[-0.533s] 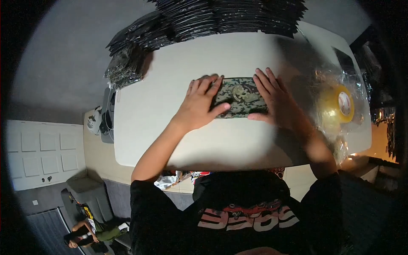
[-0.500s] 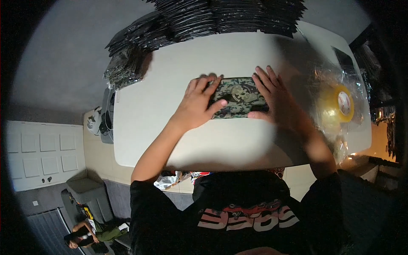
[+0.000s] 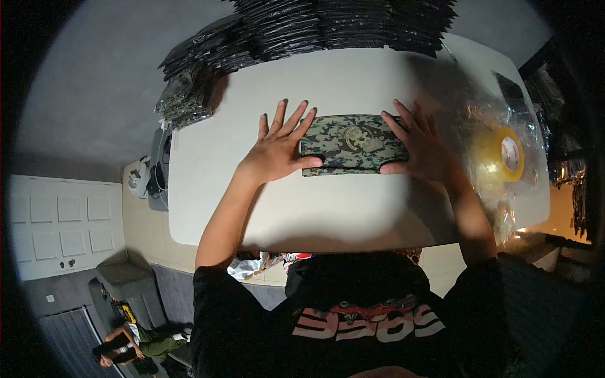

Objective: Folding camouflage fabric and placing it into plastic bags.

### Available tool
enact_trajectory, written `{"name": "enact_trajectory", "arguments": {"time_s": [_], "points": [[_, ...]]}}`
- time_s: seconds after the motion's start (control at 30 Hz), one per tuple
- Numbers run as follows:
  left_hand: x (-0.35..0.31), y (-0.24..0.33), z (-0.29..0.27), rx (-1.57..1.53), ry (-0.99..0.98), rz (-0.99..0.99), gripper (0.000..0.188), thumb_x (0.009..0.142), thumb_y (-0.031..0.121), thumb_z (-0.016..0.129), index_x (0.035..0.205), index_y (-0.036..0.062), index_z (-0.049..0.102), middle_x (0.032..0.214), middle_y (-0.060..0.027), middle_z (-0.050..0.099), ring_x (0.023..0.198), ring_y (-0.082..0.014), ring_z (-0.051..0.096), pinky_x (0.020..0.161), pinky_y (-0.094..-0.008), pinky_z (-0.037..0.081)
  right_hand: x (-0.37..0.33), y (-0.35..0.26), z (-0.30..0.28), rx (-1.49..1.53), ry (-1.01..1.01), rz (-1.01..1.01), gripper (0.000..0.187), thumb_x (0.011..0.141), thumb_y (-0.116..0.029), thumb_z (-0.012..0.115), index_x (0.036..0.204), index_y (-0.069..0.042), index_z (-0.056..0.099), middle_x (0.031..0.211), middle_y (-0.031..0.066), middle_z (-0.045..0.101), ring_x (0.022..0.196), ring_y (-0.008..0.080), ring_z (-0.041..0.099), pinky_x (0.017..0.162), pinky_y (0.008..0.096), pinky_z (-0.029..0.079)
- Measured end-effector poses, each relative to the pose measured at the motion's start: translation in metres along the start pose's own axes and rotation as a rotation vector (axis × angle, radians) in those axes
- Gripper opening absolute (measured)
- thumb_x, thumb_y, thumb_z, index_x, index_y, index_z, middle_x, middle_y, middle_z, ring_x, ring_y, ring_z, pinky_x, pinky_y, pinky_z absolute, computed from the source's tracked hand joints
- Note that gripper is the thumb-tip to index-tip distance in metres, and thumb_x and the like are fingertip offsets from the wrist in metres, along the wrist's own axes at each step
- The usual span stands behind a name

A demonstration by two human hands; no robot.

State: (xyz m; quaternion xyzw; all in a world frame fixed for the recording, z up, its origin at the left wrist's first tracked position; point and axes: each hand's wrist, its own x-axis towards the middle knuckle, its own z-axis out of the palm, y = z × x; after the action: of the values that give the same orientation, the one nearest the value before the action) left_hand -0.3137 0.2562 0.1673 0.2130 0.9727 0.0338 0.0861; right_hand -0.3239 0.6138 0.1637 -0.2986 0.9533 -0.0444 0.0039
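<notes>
A flat, rectangular camouflage-patterned piece [image 3: 356,142], seemingly folded cloth with a pale round emblem in its middle, lies on the white table [image 3: 283,214] in front of me. At its left end my left hand [image 3: 275,151] is spread out, the thumb resting on the lower left corner and the other fingers beside the edge on the tabletop. My right hand [image 3: 422,145] is spread at the opposite end, its thumb at the lower right corner and its forefinger at the upper right. Part of the right end is hidden beneath that hand.
Stacks of black plastic packets [image 3: 283,31] line the far edge, with clear-wrapped packets [image 3: 186,104] at the far left. On the right, a roll of yellowish tape [image 3: 504,153] rests among clear plastic bags [image 3: 482,120]. A person [image 3: 142,340] sits on a grey sofa [image 3: 129,286].
My left hand has slid left and its fingers have spread, uncovering more of the camouflage piece. The right hand has shifted slightly right, still at its end.
</notes>
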Motion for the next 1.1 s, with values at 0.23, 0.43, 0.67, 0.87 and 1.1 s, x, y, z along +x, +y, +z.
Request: {"name": "enact_trajectory", "arguments": {"time_s": [0.23,0.43,0.67,0.87,1.1], "points": [[-0.006,0.006,-0.010,-0.155,0.268,0.002,0.093,0.090,0.072,0.065,0.162,0.0176,0.040,0.165,-0.0184,0.040,0.152,-0.0441,0.035,0.122,-0.0600,0.031,-0.002,-0.001,0.001,-0.057,0.069,-0.019,0.114,0.076,-0.088,0.063,0.163,-0.018,0.038,0.169,0.0207,0.023,0.151,0.0585,0.022,0.119,0.0757,0.020],[-0.022,0.037,-0.042,-0.213,0.360,-0.225,0.049,0.099,0.047,0.067,0.084,0.0015,0.076,0.069,-0.0189,0.068,0.066,-0.0394,0.069,0.064,-0.0476,0.053,-0.004,-0.002,0.005,-0.035,0.115,-0.022,0.116,0.074,-0.088,0.066,0.161,-0.015,0.040,0.167,0.0222,0.026,0.150,0.0581,0.023,0.115,0.0787,0.023],[-0.027,0.038,-0.045,-0.212,0.045,-0.266,0.062,0.089,0.060,0.074,0.067,0.0023,0.073,0.057,-0.0175,0.063,0.062,-0.0386,0.069,0.065,-0.0468,0.053,0.001,0.017,0.008,-0.034,0.156,-0.010,0.114,0.075,-0.084,0.069,0.159,-0.011,0.044,0.167,0.0241,0.027,0.151,0.0571,0.022,0.119,0.0747,0.021],[-0.025,0.029,-0.042,-0.344,0.047,-0.257,0.055,0.084,0.054,0.083,0.081,-0.0008,0.079,0.063,-0.0198,0.067,0.061,-0.0334,0.069,0.063,-0.0428,0.053,-0.003,0.030,-0.023,0.032,0.027,0.100,0.113,0.074,-0.080,0.074,0.156,-0.008,0.045,0.168,0.0247,0.025,0.153,0.0574,0.017,0.122,0.0711,0.019],[-0.016,0.021,-0.030,-0.417,0.256,-0.323,0.038,0.087,0.039,0.084,0.090,0.0010,0.081,0.068,-0.0174,0.071,0.060,-0.0279,0.069,0.063,-0.0389,0.053,-0.003,0.047,-0.019,0.404,0.304,-0.052,0.066,0.074,-0.024,0.089,0.135,-0.012,0.064,0.147,0.0202,0.051,0.140,0.0392,0.048,0.115,0.0516,0.041]]}}
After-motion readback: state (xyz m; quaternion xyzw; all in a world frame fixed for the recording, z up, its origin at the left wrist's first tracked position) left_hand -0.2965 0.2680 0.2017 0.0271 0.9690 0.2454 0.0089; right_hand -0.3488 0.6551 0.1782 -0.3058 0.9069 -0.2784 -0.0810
